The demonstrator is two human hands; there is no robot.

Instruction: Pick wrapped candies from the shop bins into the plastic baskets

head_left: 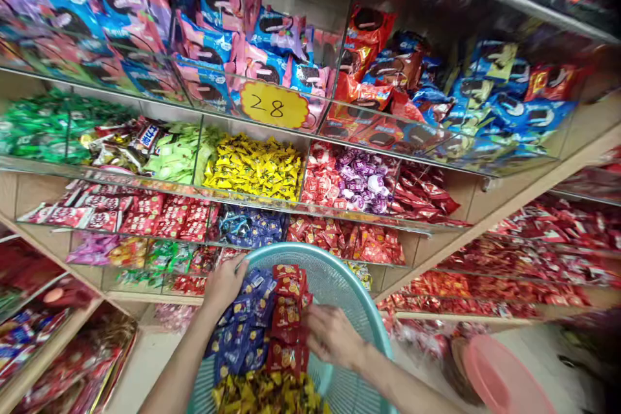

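Observation:
A teal plastic basket [359,272] with mesh walls is in front of me, below the shelves. Inside it lie blue candy packets [247,330] on the left, a column of red candy packets [287,310] in the middle and yellow-wrapped candies [272,394] at the near side. My left hand [226,284] grips the basket's rim at the far left, fingers closed over the edge. Inside the basket, my right hand [332,335] is at the right side of the red packets, its fingers curled against them. Its fingertips are partly hidden, so a firm hold cannot be made out.
Shelves of wrapped sweets rise ahead, with yellow candies [257,168] and blue-pink packs [213,45] behind clear fronts. A yellow price tag [274,105] reads 28. A pink basket [504,375] stands on the floor at right. More shelving [48,343] flanks the left.

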